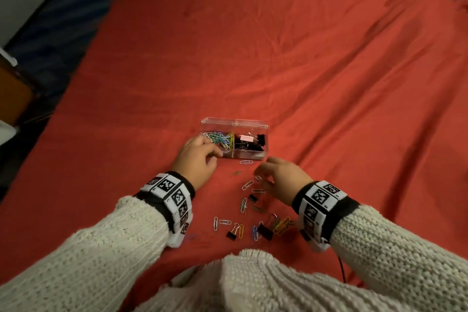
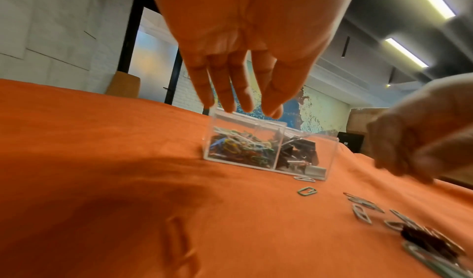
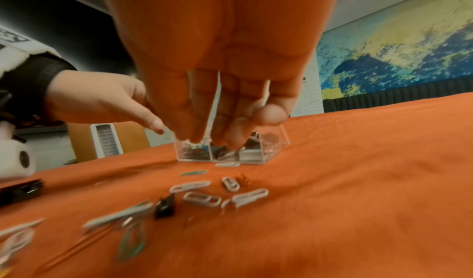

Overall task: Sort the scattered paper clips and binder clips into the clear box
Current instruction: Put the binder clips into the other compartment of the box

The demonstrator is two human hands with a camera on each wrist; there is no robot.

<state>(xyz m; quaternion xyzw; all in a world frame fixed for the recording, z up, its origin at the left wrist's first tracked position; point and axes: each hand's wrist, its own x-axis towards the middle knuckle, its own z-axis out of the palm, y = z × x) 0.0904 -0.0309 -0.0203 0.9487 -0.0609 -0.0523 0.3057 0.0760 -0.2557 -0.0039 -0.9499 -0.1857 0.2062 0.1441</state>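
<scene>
My left hand (image 1: 196, 159) hangs over the box (image 1: 234, 138), fingers (image 2: 225, 92) straight and loose above the near-left rim, holding nothing that I can see. My right hand (image 1: 281, 176) is just in front of the box on its right side; in the wrist view a white clip (image 3: 213, 108) stands between my curled fingertips (image 3: 268, 113), so I judge I have it pinched, though the blur leaves the grip unclear.

The box sits on the red cloth (image 1: 278, 58), lid up behind it. Its left compartment holds coloured paper clips (image 1: 220, 139); its right holds binder clips (image 1: 249, 140), black and one pink. One white clip (image 1: 246, 161) lies touching the box's front wall, a green one (image 1: 236, 173) just nearer me, and the rest of the scatter (image 1: 253, 210) lies further in front of the box, with black binders (image 1: 264, 230) among it.

These should be featherweight. The wire clips lie flat on soft cloth, so I expect I must nip one end with nail and thumb, or the cloth will come up too. The binders are stiff and blocky; I'd take them by the body, since the wire handles swing.
</scene>
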